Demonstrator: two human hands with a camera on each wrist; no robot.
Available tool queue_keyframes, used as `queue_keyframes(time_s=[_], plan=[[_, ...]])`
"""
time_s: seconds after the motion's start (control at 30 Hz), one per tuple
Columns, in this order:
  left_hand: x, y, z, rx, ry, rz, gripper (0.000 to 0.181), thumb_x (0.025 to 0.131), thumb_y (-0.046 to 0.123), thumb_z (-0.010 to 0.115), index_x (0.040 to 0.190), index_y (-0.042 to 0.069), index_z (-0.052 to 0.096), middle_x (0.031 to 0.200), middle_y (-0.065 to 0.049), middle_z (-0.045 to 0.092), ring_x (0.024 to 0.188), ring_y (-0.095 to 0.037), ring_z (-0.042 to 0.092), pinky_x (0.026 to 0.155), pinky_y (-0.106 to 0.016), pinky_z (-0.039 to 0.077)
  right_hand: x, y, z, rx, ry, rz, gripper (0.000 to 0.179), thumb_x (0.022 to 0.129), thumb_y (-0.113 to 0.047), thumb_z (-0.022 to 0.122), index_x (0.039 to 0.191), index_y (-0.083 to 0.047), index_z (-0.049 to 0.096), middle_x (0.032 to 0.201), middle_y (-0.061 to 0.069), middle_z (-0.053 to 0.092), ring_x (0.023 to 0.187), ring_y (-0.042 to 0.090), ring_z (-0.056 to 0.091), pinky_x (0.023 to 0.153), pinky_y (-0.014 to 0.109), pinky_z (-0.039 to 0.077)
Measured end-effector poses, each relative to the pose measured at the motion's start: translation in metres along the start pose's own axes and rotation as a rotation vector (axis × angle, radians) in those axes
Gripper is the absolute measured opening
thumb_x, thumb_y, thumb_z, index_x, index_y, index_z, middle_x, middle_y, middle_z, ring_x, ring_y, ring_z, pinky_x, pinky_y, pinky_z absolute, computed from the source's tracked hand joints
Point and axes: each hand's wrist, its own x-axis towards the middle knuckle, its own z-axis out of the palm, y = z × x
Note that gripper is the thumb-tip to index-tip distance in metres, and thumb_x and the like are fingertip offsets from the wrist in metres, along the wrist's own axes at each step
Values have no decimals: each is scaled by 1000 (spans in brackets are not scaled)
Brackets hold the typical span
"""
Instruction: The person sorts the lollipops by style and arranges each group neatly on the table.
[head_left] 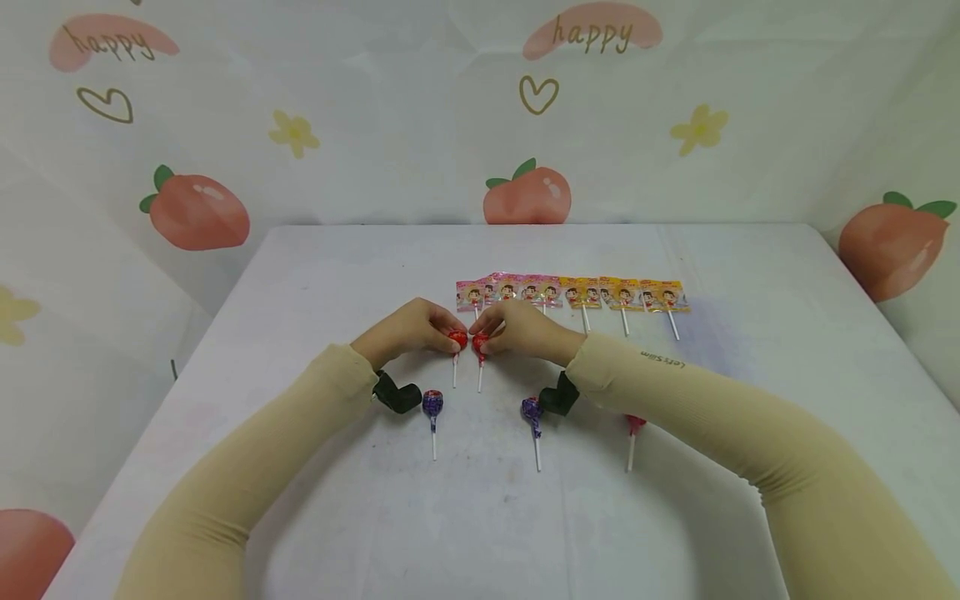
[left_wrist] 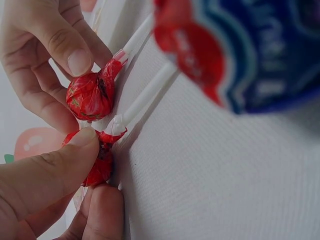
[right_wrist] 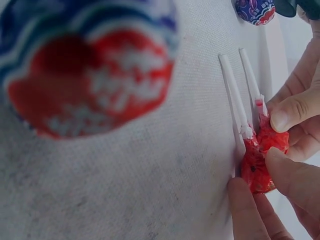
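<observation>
Near the middle of the table, my left hand [head_left: 411,327] pinches a red-wrapped lollipop [head_left: 457,337] by its round head. Close beside it, my right hand [head_left: 531,332] pinches a second red lollipop [head_left: 480,344] the same way. The two heads lie side by side, with both white sticks [right_wrist: 233,90] pointing towards me along the tabletop. In the left wrist view, the thumb and fingers cover part of the left lollipop's head [left_wrist: 102,165]. A purple lollipop [head_left: 432,404] lies below my left hand, another purple lollipop [head_left: 532,411] below my right.
Behind my hands runs a row of flat lollipops in pink wrappers [head_left: 507,287] and yellow wrappers [head_left: 624,294]; my right hand overlaps some. Another red lollipop [head_left: 635,423] is partly hidden under my right sleeve [head_left: 675,392]. A patterned cloth [head_left: 405,167] hangs behind the white table [head_left: 360,258].
</observation>
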Motion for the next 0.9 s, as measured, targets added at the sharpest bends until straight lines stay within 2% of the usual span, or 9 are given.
queue_keyframes(time_s=[0.33, 0.53, 0.7, 0.9], plan=[[-1, 2, -1, 19, -5, -13, 30, 84, 12, 75, 113, 7, 71, 91, -2, 65, 85, -15, 50, 75, -25, 43, -2, -1, -1, -2, -4, 4, 26, 86, -8, 71, 113, -10, 71, 111, 6, 70, 102, 20, 64, 77, 27, 53], [-2, 2, -1, 3, -10, -22, 31, 83, 12, 76, 113, 6, 71, 88, -2, 64, 83, -15, 50, 72, -23, 43, -6, -4, -4, -19, -13, 23, 27, 87, -10, 71, 114, -12, 71, 115, 3, 69, 107, 20, 63, 83, 31, 53], [-1, 1, -1, 13, -8, -6, 30, 83, 12, 76, 113, 6, 71, 86, -1, 64, 82, -14, 49, 72, -24, 42, -14, -11, -11, -38, -12, 32, 31, 88, -12, 71, 119, -14, 69, 123, 3, 66, 113, 22, 62, 90, 36, 52], [-1, -1, -1, 11, -10, -7, 29, 83, 13, 76, 112, 8, 72, 91, -3, 65, 85, -16, 50, 74, -25, 43, -29, -21, -26, -20, 10, -18, 34, 88, -12, 70, 122, -12, 67, 128, 6, 63, 117, 25, 61, 93, 40, 51]])
